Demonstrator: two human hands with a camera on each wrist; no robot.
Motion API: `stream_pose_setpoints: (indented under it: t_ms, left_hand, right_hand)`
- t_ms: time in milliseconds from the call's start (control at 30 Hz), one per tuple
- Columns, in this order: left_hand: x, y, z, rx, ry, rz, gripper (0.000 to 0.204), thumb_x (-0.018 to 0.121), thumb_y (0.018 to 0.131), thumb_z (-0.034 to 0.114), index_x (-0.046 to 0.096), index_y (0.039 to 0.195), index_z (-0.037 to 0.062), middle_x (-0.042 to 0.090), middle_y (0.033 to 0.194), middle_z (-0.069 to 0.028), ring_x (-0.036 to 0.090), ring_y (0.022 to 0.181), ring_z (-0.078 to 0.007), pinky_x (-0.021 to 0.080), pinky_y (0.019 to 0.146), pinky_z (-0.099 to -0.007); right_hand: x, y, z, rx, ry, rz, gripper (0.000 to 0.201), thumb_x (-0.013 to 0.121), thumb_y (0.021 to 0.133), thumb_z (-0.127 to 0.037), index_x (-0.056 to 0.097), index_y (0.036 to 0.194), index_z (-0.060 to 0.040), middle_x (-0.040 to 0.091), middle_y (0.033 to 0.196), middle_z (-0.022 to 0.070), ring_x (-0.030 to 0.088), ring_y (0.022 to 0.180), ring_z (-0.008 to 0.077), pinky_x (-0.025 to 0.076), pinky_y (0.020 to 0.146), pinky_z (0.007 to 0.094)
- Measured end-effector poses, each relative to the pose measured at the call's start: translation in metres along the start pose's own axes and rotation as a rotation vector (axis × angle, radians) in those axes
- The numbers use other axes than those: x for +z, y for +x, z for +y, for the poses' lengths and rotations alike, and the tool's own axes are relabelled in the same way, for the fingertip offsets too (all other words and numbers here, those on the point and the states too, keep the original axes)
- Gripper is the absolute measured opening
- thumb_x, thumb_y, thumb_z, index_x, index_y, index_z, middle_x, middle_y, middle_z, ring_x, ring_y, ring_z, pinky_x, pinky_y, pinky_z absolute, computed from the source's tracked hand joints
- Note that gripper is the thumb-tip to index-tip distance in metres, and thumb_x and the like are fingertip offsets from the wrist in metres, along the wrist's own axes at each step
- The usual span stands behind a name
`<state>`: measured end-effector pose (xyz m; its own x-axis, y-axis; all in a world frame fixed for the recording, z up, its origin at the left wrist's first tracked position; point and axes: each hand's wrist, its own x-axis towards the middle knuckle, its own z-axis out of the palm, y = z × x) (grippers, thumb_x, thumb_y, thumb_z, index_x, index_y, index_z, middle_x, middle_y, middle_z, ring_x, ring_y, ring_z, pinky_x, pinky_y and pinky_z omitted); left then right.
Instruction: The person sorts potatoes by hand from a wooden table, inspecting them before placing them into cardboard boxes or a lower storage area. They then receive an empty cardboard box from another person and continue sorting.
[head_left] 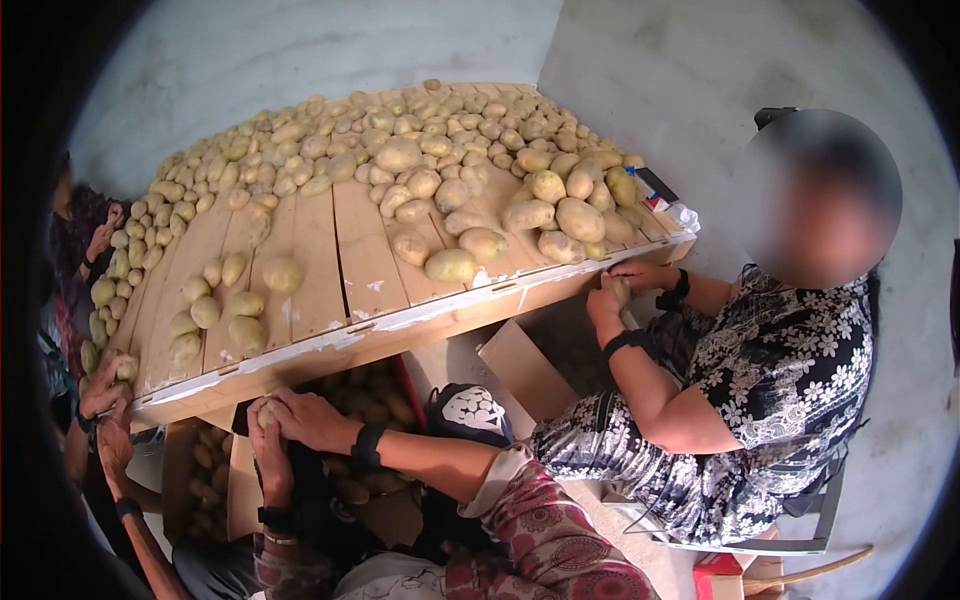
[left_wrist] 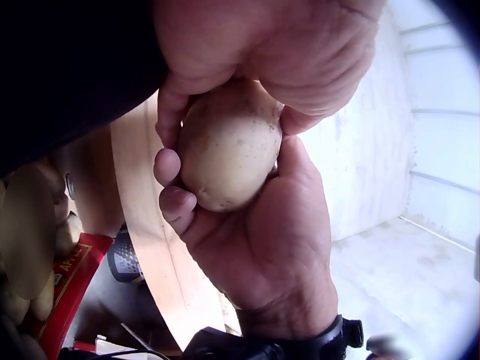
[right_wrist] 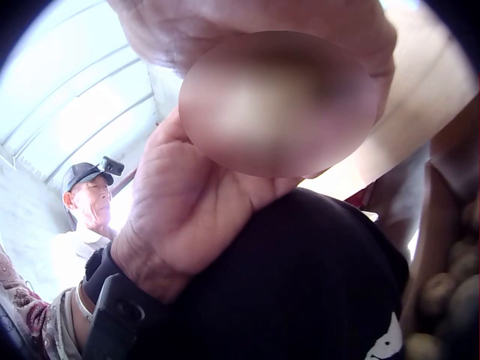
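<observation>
A pale, smooth potato with small dark specks is between my two hands, just in front of the table's near edge. My left hand, at the top of the left wrist view, grips its upper end. From the other side my right hand holds it, fingertips curled against the skin and the palm beneath. Black bands circle both wrists. In the right wrist view a blur covers the spot where the hands meet, hiding the potato.
Many potatoes cover the back of the wooden slatted table; small groups lie nearer. Potato-filled boxes stand below. A seated person works at right, another person's hand at the left corner. A dark patterned bag sits underneath.
</observation>
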<state>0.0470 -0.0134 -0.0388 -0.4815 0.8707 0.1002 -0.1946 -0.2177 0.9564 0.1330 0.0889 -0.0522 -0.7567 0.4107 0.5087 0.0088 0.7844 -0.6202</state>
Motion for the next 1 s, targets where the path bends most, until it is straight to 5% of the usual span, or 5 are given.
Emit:
stream_pose_setpoints:
  t_ms: [200,267,567,833,1000]
  left_hand:
    - [0.001,0.002,-0.003,0.016,0.109,-0.02,0.035,0.044,0.097,0.023,0.038,0.127,0.0045,0.048,0.118,-0.0091,0.047,0.11,-0.0146,0.04,0.092,-0.0272]
    - [0.008,0.002,0.006,0.059,0.199,-0.03,0.039,0.042,0.098,0.024,0.035,0.131,0.0042,0.048,0.119,-0.0099,0.047,0.112,-0.0151,0.041,0.092,-0.028]
    - [0.01,-0.005,0.017,-0.117,0.214,-0.229,0.06,0.044,0.096,0.032,0.019,0.143,0.003,0.052,0.119,-0.0108,0.06,0.097,-0.0176,0.048,0.079,-0.026]
    - [0.028,-0.002,0.023,-0.051,0.19,-0.16,0.067,0.067,0.078,-0.001,0.033,0.136,0.002,0.056,0.113,-0.0068,0.056,0.102,-0.0137,0.047,0.087,-0.028]
    - [0.02,-0.001,0.014,-0.02,0.31,-0.113,0.066,0.067,0.077,-0.001,0.034,0.135,0.0019,0.056,0.114,-0.0067,0.056,0.102,-0.0139,0.047,0.087,-0.0276]
  right_hand:
    - [-0.018,0.005,-0.005,0.046,0.063,-0.012,0.027,0.049,0.088,-0.024,0.053,0.1,0.0001,0.059,0.098,0.0209,0.06,0.081,0.0372,0.048,0.071,0.0458]
    - [-0.03,0.015,-0.008,0.388,0.362,0.11,0.03,0.053,0.087,-0.029,0.056,0.097,-0.0007,0.062,0.087,0.0196,0.061,0.078,0.0364,0.047,0.07,0.0445]
    - [-0.044,0.02,-0.005,0.165,0.211,0.309,0.024,0.059,0.084,-0.024,0.059,0.088,-0.0003,0.063,0.078,0.0149,0.061,0.072,0.0331,0.047,0.066,0.0394]
    - [-0.04,0.028,-0.029,0.337,0.962,0.196,0.019,0.064,0.082,-0.018,0.058,0.088,-0.001,0.061,0.073,0.0088,0.058,0.066,0.0128,0.045,0.061,0.0253]
    - [-0.054,0.021,-0.053,-0.124,0.413,0.106,0.017,0.065,0.076,-0.018,0.06,0.089,-0.0074,0.057,0.063,0.0075,0.059,0.063,0.0239,0.047,0.063,0.0349]
